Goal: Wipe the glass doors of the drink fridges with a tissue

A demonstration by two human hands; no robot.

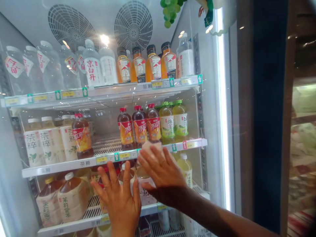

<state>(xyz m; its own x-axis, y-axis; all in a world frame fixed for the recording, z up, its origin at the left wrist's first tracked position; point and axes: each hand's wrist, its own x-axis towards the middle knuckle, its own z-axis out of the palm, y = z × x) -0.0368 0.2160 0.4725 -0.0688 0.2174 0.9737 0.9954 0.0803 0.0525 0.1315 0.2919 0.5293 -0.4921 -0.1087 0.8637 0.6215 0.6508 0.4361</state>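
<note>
We have both bare hands raised to the glass front point(103, 113) of a drinks cooler. Our right hand point(164, 171) lies over a pale cloth point(147, 145), which may be a folded tissue. It shows above and between the fingertips, in front of the middle shelf's front edge point(61, 167), right of that edge's midpoint and well short of its right corner. The right fingers are nearly straight and slightly apart, laid over the cloth rather than curled round it, with the thumb out to the side. Our left hand point(120, 197) has its fingers spread wide and holds nothing; it spans from below that edge down past the lower shelf's front edge point(76, 225). How firmly either palm meets the glass, we cannot tell.

Behind the cloth, red-capped bottles point(140, 128) stand upright on the middle shelf, with green-capped bottles point(168, 126) beside them toward its right corner.

We judge the step in hand to be pressing or rubbing the cloth on the glass. A further stroke calls for a flat right palm and even pressure, with the left hand clear of the path. The cloth could slip from under the fingers, since nothing visibly clamps it.
</note>
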